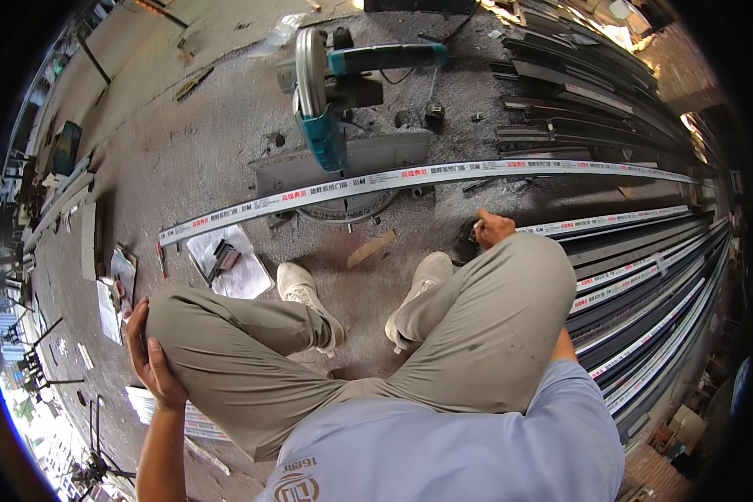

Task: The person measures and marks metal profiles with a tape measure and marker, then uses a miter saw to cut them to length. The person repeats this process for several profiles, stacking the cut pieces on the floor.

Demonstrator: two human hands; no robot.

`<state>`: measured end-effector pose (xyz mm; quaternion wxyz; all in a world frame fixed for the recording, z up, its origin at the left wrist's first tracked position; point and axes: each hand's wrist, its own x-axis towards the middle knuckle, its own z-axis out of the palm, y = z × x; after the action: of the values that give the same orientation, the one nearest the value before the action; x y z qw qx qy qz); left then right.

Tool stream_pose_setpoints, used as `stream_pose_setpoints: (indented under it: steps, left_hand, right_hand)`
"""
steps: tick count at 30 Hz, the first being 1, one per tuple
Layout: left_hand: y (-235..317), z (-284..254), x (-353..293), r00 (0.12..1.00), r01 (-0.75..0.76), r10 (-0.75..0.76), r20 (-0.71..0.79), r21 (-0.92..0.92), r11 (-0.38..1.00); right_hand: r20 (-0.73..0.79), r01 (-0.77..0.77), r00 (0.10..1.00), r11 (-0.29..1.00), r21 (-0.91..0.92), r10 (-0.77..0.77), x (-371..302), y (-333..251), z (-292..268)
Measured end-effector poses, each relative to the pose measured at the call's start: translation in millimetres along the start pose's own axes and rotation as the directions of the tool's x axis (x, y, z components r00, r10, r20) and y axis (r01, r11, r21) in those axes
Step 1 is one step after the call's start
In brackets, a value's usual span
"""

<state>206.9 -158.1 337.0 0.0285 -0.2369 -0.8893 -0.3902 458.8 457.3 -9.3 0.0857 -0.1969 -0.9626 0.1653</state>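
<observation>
My left hand (152, 360) rests on the outer side of my left knee, fingers stretched out and holding nothing. Past my right knee, my right hand (495, 228) is closed, its fingers curled; a small pale thing shows at the fingertips, too small to name. In front of my feet stands a teal mitre saw (320, 144), its head raised over the base. A long, narrow profile bar (343, 189) with white printed film lies across the saw's base, reaching far to the right. Neither hand touches the bar or the saw.
Stacked long profile bars (636, 280) fill the right side, with more dark bars (577, 105) at the far right. A white sheet (244, 280) with short dark offcuts lies by my left shoe. A flat tan strip (371, 249) lies before my shoes. Metal shavings litter the floor.
</observation>
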Motion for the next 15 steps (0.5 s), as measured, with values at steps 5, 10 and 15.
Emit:
stream_pose_setpoints:
  steps: [5,10,15]
  left_hand:
    - [6,2,-4,0.999,-0.011,0.009,-0.038,-0.052,0.999]
    - [21,5,0,0.998,-0.055,0.054,-0.031,-0.024,0.998]
    - [15,12,3,0.995,-0.080,0.077,-0.059,-0.048,0.996]
  right_hand:
    - [0.122,-0.300,0.933,0.918,-0.261,0.339,-6,-16,60]
    - [0.193,-0.382,0.895,0.915,-0.126,0.401,-20,-26,69]
    - [0.222,-0.441,0.871,0.896,-0.037,0.438,-28,-22,61]
